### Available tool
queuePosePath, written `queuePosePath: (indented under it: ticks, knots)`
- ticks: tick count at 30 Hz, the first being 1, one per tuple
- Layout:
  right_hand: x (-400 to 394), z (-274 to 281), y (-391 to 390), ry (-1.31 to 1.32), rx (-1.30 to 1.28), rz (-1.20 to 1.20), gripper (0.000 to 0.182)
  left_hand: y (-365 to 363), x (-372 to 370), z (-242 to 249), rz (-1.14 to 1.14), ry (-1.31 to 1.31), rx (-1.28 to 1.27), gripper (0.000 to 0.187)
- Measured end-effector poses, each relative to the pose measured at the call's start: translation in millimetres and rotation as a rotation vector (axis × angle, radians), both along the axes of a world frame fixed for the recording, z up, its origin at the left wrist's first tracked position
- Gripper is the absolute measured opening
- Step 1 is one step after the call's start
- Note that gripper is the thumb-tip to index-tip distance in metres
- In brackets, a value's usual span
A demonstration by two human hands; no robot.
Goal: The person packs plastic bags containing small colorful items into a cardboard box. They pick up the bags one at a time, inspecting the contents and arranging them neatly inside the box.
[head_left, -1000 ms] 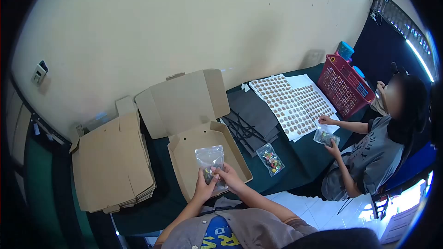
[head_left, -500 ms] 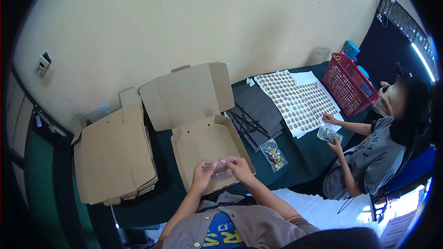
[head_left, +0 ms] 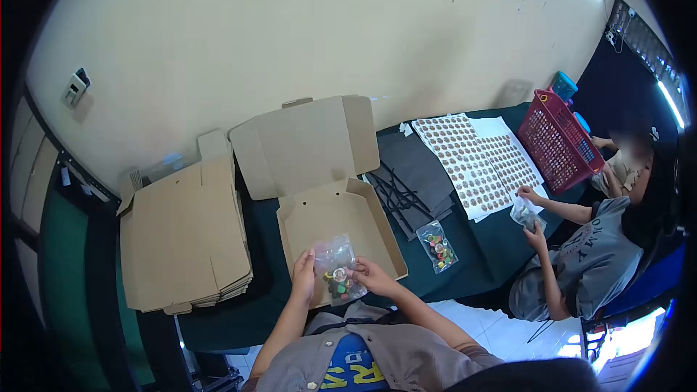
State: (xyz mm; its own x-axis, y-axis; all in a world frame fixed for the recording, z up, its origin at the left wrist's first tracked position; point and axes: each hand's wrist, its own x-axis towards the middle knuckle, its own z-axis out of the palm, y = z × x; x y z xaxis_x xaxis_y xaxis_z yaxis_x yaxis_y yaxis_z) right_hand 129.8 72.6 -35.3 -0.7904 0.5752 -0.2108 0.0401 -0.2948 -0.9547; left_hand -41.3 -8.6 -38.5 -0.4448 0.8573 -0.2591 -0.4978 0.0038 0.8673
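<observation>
A small clear plastic bag (head_left: 335, 267) with colourful small pieces in it is held over the front part of an open cardboard box (head_left: 318, 218). My left hand (head_left: 303, 274) grips the bag's left edge. On the bag's lower right side, my right hand (head_left: 370, 274) pinches it. The bag faces me, roughly flat, with the pieces gathered near its lower half.
A stack of flat cardboard blanks (head_left: 183, 236) lies left of the box. Dark paper bags (head_left: 414, 174), a second filled bag (head_left: 438, 245) and sticker sheets (head_left: 475, 163) lie to the right. A red basket (head_left: 557, 139) stands far right, where another person (head_left: 588, 254) handles a bag.
The bag, held edge-on between my hands half a second ago, is now turned flat and facing me. The view has shifted slightly; the other person's hands stay by the sticker sheets.
</observation>
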Motion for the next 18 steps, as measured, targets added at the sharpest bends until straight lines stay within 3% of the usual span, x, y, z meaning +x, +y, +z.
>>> queuePosePath:
  ticks: [2, 5, 7, 10, 11, 12, 13, 14, 15, 16, 17, 18]
  knots:
    - [-6, -19, 6, -0.098, 0.004, -0.042, 0.032, 0, 3, 0, 0.245, 0.264, 0.038, 0.066]
    - [-26, -31, 8, -0.175, -0.094, 0.134, 0.034, 3, 0, 16, 0.375, 0.516, 0.09, 0.069]
    - [-41, -40, -4, -0.182, -0.171, 0.148, 0.038, 4, -3, 16, 0.326, 0.564, 0.085, 0.07]
    - [-45, -45, -10, -0.223, -0.027, 0.17, 0.037, 1, 5, 12, 0.236, 0.955, -0.067, 0.082]
    - [-46, -67, -8, -0.336, 0.305, 0.118, 0.037, -2, 7, 3, 0.218, 0.956, -0.041, 0.082]
    - [-44, -78, -3, -0.452, 0.633, 0.065, 0.037, -7, 7, -9, 0.076, 1.06, -0.205, 0.083]
    - [-38, -76, 6, -0.457, 0.635, 0.044, 0.037, -13, 6, -22, -0.068, 1.159, -0.375, 0.085]
    - [-29, -73, 14, -0.303, 0.467, -0.057, 0.033, -18, 3, -38, -0.083, 1.163, -0.365, 0.085]
    - [-18, -69, 22, -0.149, 0.298, -0.154, 0.03, -22, -1, -55, -0.274, 1.044, -0.419, 0.083]
    - [-5, -56, 30, -0.174, 0.343, -0.298, 0.027, -24, -2, -64, -0.46, 0.919, -0.473, 0.082]
    - [11, -37, 39, -0.2, 0.387, -0.44, 0.025, -26, -1, -65, -0.471, 0.918, -0.471, 0.082]
    - [28, -20, 52, -0.233, 0.346, -0.55, 0.023, -29, 0, -63, -0.547, 1.044, -0.524, 0.076]
